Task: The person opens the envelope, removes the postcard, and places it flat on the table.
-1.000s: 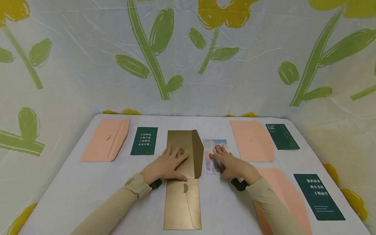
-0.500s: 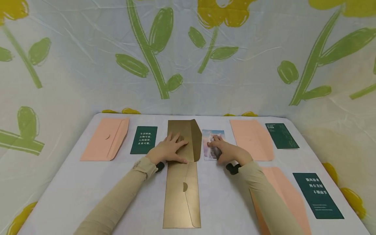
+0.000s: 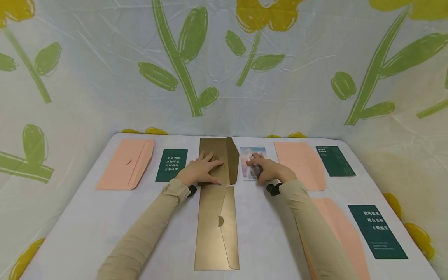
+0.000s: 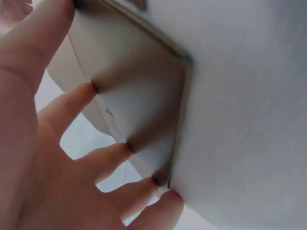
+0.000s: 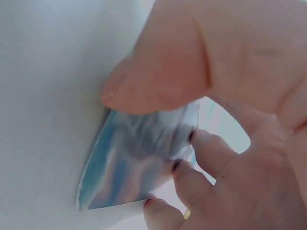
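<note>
In the head view, my left hand (image 3: 198,170) lies spread on a gold envelope (image 3: 211,144) whose flap is unfolded to the right. The left wrist view has its fingertips pressing on that envelope (image 4: 148,96). Just right of it, my right hand (image 3: 272,169) rests its fingertips on a picture card (image 3: 249,174) with a grey and white cat against a pink and blue sky. From the right wrist, the card (image 5: 120,177) lies flat, with the thumb over its edge. Nearer the front is a second gold envelope (image 3: 215,245), its flap folded down.
A peach envelope (image 3: 119,167) and a dark green card (image 3: 171,165) lie on the left. To the right are two more peach envelopes (image 3: 290,155), one partly under my right sleeve, and two green cards (image 3: 336,161). A flowered cloth (image 3: 280,109) hangs behind the white table.
Both hands have slid away from me, moving the flap-open gold envelope and the cat card toward the back edge. A small gap now separates the two gold envelopes.
</note>
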